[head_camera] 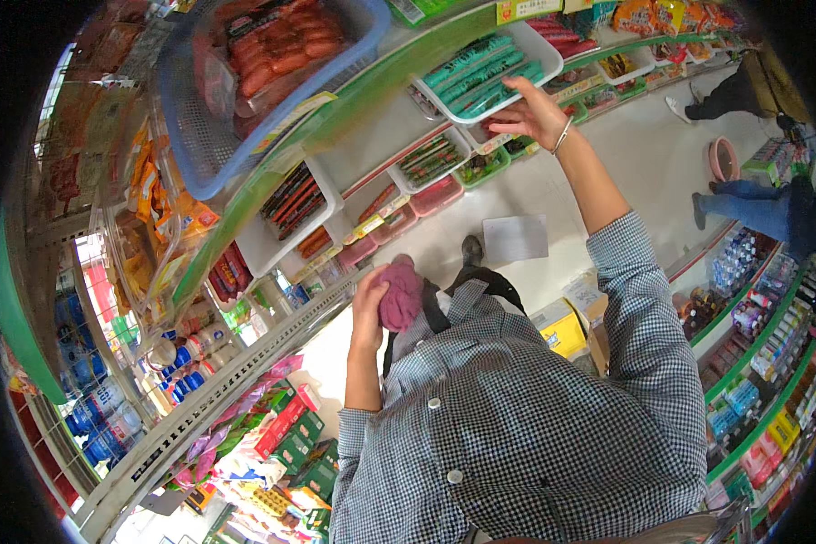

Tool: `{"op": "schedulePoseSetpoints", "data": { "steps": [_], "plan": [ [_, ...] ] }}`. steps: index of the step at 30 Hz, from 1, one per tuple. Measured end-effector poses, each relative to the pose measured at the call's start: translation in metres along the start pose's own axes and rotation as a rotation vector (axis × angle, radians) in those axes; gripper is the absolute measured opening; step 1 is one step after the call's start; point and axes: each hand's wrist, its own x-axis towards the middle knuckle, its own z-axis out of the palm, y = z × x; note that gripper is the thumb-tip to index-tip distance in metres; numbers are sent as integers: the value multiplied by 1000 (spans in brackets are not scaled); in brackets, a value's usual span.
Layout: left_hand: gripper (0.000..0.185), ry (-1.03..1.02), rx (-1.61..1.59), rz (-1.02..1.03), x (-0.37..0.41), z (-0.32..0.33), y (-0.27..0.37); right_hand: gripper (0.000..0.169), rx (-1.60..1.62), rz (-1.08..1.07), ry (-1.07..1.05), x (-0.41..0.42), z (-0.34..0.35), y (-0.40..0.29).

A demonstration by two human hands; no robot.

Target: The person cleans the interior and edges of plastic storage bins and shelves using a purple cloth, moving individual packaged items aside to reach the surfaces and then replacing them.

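Observation:
My left hand [368, 306] is closed around a crumpled purple cloth [401, 296] in front of my body. At the upper right, my right hand [534, 115] is on the near rim of a white plastic tray [472, 121], its thumb over the edge. Several teal-wrapped sticks [483, 75] lie side by side in that tray, which sits tilted in view by the green-edged shelf. Left of it on the shelf stands another white tray [332, 194] with dark red-wrapped sticks [296, 204].
A blue plastic basket [197, 136] of packaged sausages juts out above. Lower trays, one with green-wrapped sticks [430, 160], line the shelf. A metal shelf upright [245, 370] runs at the left. Yellow box [561, 331] on the floor; two people stand at the right.

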Motion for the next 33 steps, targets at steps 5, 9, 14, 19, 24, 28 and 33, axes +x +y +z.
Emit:
{"op": "schedulePoseSetpoints", "data": {
  "steps": [5, 9, 14, 19, 24, 28, 33],
  "plan": [
    [49, 11, 94, 127, 15, 22, 51, 82, -92, -104, 12, -21, -10, 14],
    [38, 198, 779, 663, 53, 53, 105, 63, 94, -72, -102, -40, -40, 94],
    [60, 416, 1271, 844, 151, 69, 121, 54, 213, 112, -2, -82, -64, 247],
    [73, 380, 1340, 394, 273, 65, 83, 43, 438, 335, 315, -133, -60, 334],
    [61, 351, 1435, 635, 404, -7, 90, 35, 514, 317, 584, -166, -56, 359],
    [55, 161, 1371, 654, 460, -38, 142, 32, 532, 267, 750, -172, -52, 379],
    [51, -100, 1313, 772, 493, 12, 159, 30, 593, 243, 822, -177, -31, 404]
  ]
}}
